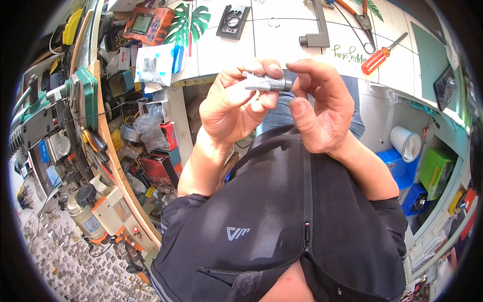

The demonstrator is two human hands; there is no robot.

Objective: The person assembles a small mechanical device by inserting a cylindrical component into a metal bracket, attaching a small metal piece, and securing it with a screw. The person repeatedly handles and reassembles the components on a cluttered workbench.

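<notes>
My left hand (229, 103) pinches a small silvery metal lock cylinder (266, 83) between thumb and fingers, above the bench's near edge. The cylinder lies roughly level, its darker round end pointing right. Close to that end is my right hand (324, 108), fingers curled but apart, with nothing seen between them. Its index fingertip reaches just over the dark end; whether it touches cannot be made out. My left fingers hide part of the cylinder.
On the white tiled bench (287, 32) lie a black plate with a round hole (233, 22), a dark grey handle-like part (316, 38), an orange screwdriver (376, 59), pliers (363, 20) and an orange handheld device (149, 25). Packed shelves and a key machine (95, 211) stand left; blue bins (400, 168) right.
</notes>
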